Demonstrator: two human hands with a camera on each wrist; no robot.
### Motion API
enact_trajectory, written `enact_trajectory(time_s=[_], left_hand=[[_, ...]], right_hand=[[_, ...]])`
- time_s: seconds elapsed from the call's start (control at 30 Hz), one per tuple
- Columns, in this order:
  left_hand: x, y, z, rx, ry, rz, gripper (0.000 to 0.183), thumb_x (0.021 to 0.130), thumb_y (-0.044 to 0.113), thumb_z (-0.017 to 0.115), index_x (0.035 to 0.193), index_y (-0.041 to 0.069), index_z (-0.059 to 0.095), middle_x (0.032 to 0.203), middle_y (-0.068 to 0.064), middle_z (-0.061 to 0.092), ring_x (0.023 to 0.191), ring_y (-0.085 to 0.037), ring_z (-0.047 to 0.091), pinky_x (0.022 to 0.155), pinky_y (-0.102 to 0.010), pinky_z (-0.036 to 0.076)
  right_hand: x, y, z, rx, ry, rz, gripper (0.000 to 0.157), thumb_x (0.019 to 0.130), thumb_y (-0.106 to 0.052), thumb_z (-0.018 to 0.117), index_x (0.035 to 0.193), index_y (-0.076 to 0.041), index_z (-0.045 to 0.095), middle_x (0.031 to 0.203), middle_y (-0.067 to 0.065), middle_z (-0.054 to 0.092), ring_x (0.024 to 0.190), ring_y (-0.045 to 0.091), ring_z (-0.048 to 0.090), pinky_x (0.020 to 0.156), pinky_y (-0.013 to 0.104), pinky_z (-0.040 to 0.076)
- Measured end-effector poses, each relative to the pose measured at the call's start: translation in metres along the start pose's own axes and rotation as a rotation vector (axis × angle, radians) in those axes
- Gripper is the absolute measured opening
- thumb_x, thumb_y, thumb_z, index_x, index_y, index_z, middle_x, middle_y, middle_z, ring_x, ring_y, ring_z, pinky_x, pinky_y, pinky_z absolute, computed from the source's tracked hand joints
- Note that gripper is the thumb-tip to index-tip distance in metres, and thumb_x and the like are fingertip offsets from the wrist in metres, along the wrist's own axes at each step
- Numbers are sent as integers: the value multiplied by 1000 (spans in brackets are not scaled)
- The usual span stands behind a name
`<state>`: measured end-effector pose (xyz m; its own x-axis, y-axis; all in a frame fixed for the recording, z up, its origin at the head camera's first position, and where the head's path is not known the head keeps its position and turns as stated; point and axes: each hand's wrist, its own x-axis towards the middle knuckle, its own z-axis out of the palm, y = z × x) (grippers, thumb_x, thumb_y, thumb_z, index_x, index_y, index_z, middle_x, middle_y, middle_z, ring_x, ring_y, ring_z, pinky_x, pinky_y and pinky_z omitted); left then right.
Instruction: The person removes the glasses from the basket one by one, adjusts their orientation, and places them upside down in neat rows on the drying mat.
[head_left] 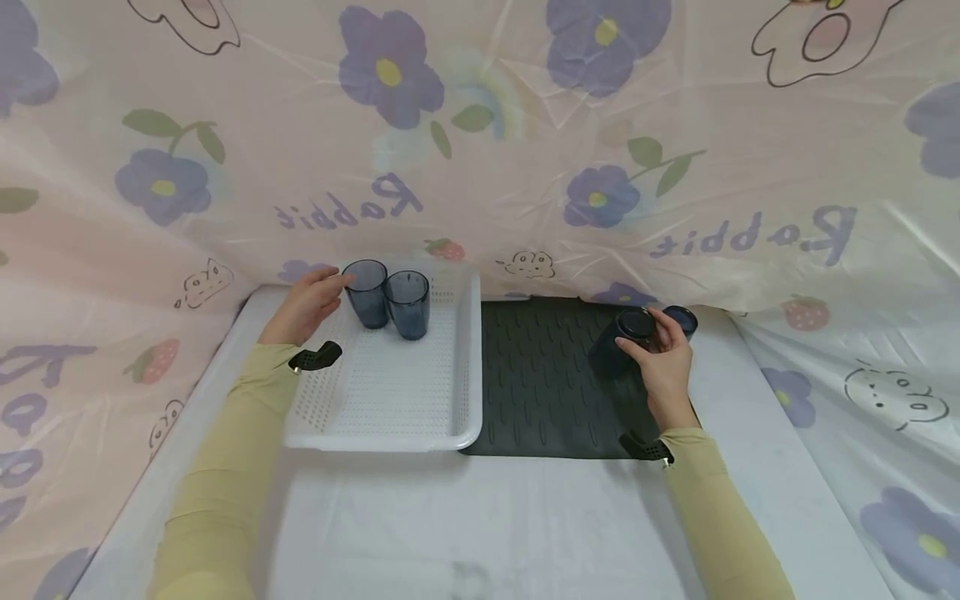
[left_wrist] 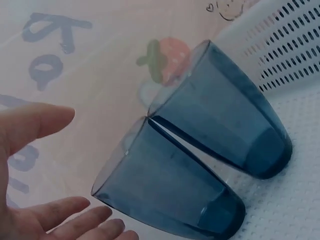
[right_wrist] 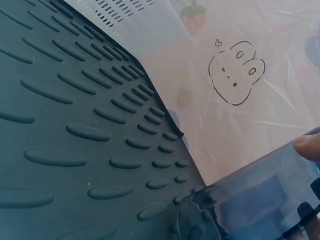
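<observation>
In the head view two blue see-through glasses stand upright, side by side, in a white perforated basket (head_left: 390, 408). My left hand (head_left: 311, 300) is at the rim of the left glass (head_left: 367, 296), beside the right glass (head_left: 408, 307). The left wrist view shows that thumb and the fingers spread apart, near the rim of the nearer glass (left_wrist: 175, 185); contact is unclear. Over the black ridged mat (head_left: 540, 383), my right hand (head_left: 667, 362) grips a dark blue glass (head_left: 611, 350), its base seemingly upward. Another dark blue glass (head_left: 682, 318) shows partly behind that hand.
The basket stands left of the mat, touching its edge, on a white table (head_left: 375, 525). A printed curtain (head_left: 487, 192) hangs behind and around both sides of the table.
</observation>
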<state>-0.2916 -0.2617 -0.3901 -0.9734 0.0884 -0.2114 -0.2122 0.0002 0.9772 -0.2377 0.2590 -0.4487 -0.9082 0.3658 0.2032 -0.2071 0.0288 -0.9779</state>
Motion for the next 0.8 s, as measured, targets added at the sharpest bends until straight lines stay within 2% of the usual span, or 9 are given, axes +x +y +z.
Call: enact_trajectory(time_s=[0.13,0.27,0.4,0.6,0.8], left_hand=[[6,3,1,31,-8,0,82,96,27,60,153,5,6,159,-9,2,144,-23,7,116,-34,18],[13,4,3,59,3,-3,84,95,25,63,153,5,7,159,-8,2,144,-22,6,116,-34,17],[19,4,4,92,-5,5,85,94,23,64,153,5,6,159,-9,1,145,-21,6,117,-35,15],[23,3,3,136,-44,34,84,95,19,63,153,4,5,159,-10,1,145,-22,4,117,-37,13],[24,2,3,216,-66,52,83,93,17,65,154,5,8,159,-8,2,145,-24,1,117,-41,15]], right_hand=[[0,1,-1,-7,-10,0,70,73,13,77,135,-8,52,134,9,55,115,17,54,96,22,46],[0,4,-3,18,-27,5,72,73,14,76,137,-6,49,137,11,53,117,18,53,92,18,47],[2,6,-3,25,-37,-2,71,73,15,75,136,-9,51,138,13,51,116,18,54,89,17,48],[3,5,-2,21,-36,0,71,73,14,76,134,-13,53,135,7,55,113,17,55,86,16,49],[1,6,-2,32,-28,7,70,73,14,76,134,-13,54,135,11,55,111,18,56,84,15,49]])
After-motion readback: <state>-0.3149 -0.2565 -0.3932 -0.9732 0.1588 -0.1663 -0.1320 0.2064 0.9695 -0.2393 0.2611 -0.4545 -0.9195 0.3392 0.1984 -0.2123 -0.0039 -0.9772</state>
